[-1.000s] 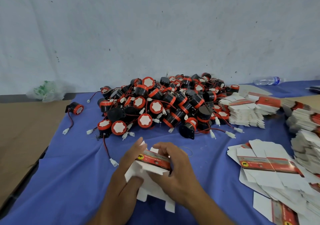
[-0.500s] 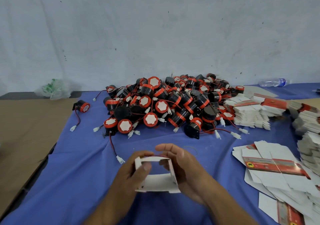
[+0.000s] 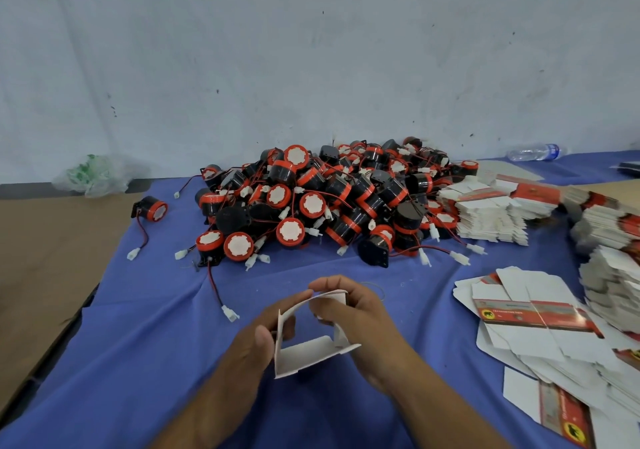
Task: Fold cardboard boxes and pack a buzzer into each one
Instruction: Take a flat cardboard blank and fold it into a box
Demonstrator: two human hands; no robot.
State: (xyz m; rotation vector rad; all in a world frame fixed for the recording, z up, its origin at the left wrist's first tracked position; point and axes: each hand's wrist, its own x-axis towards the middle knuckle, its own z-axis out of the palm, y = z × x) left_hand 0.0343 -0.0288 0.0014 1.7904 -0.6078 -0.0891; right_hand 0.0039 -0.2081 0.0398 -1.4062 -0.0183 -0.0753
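So, box (image 3: 311, 355): half folded and open like a tube, with the white inside showing. It is held over the blue cloth (image 3: 138, 327), near the middle of the tabletop's front edge.
Left hand (image 3: 256, 341): thumb and fingers pinch the box's left wall.
Right hand (image 3: 356, 320): fingers curl round the box's top and right wall and grip it.
Buzzers (image 3: 332, 199): a big black and red heap with red wires, at the back of the tabletop by the wall.
Lone buzzer (image 3: 152, 208): apart from the heap, toward the left edge.
Flat boxes (image 3: 536, 317): spread out by the right edge.
Stacks (image 3: 491, 213): more flat boxes piled at the back right, just beside the heap.
Bottle (image 3: 533, 152): lying near the back right corner.
Bag (image 3: 93, 175): crumpled at the back left.
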